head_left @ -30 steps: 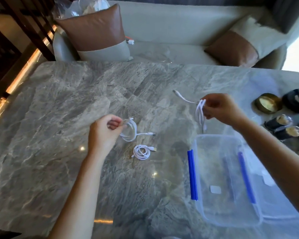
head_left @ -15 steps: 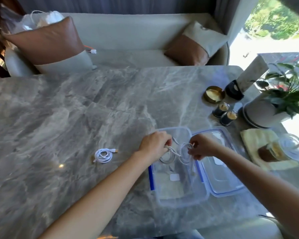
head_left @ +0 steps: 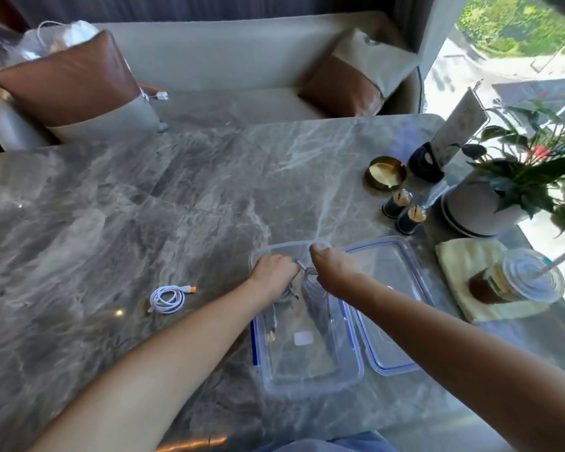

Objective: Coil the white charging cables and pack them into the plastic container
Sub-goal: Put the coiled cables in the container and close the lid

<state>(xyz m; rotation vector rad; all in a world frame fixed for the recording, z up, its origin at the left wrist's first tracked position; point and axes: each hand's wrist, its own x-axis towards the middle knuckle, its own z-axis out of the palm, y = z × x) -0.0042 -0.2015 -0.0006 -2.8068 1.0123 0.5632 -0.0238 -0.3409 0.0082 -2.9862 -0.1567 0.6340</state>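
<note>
A grey marble desk (head_left: 128, 207) fills most of the view, seen from above by the person working at it. Beyond its far edge stands a pale sofa (head_left: 242, 53) with a brown and cream cushion (head_left: 69, 79) at each end. Along the right edge of the desk sit a potted plant (head_left: 480, 203), a folded yellow cloth (head_left: 454, 265) with a lidded iced drink cup (head_left: 516, 278) resting on it, a gold dish (head_left: 385, 172) and two small dark jars (head_left: 397, 203).

Toward the near edge, right of centre, lies a clear plastic container (head_left: 310, 391) with blue clips on its long sides. Its lid (head_left: 392, 321) lies flat on the desk, touching the container's right side.

Two bare forearms reach from the near edge to the far end of the container. The left hand (head_left: 273, 275) is just inside the container's far left corner, its fingers curled down round a left-hand cable (head_left: 289, 292); the strands are blurred. The right hand (head_left: 331, 267) is over the far end, just beside the left, fingers curled and pinching a looped right-hand cable (head_left: 311, 272) that shows between the two hands. Whether either cable touches the container floor cannot be told.

A third, coiled cable (head_left: 167, 299), white with an orange-tipped plug, lies on the desk well to the left of the container, apart from both hands.
</note>
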